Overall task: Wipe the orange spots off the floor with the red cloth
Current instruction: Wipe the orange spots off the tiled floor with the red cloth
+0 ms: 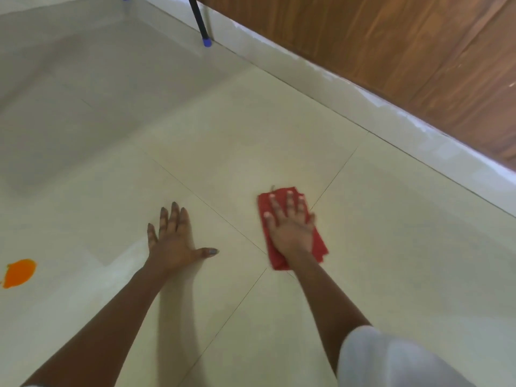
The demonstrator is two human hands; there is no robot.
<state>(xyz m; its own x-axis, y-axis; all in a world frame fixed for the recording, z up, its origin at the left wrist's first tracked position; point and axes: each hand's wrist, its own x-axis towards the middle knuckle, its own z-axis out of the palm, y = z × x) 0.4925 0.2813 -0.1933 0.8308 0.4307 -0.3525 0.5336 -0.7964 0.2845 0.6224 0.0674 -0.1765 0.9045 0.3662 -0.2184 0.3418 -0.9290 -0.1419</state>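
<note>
Right hand [290,224]: flat, with fingers straight and spread. The palm presses down on the folded red cloth [277,261], and no finger curls round it.
Left hand [173,241]: flat on the glossy cream tiled floor [251,135], fingers straight, thumb out, holding nothing. Judged to be a support.
Cloth position: on the floor under the right hand, beside a crossing of tile joints. Red edges show around the palm.
Orange spot [19,273]: one irregular blotch at the left edge of view, beyond the left hand and well apart from the cloth.
Handling, judged: the cloth looks soft, thin, light and limp. Its folded layers may slide or bunch on the smooth tile.
Hold, judged: broad palm pressure over the middle, with fingers spread toward the leading edge. Pinching a corner would likely let it unfold.
Risk, judged: the tile looks slippery, so the bracing hand could skid.
Surroundings: a black leg with a blue foot cap [206,41] stands far off, near the wood-grain panel [391,46].
</note>
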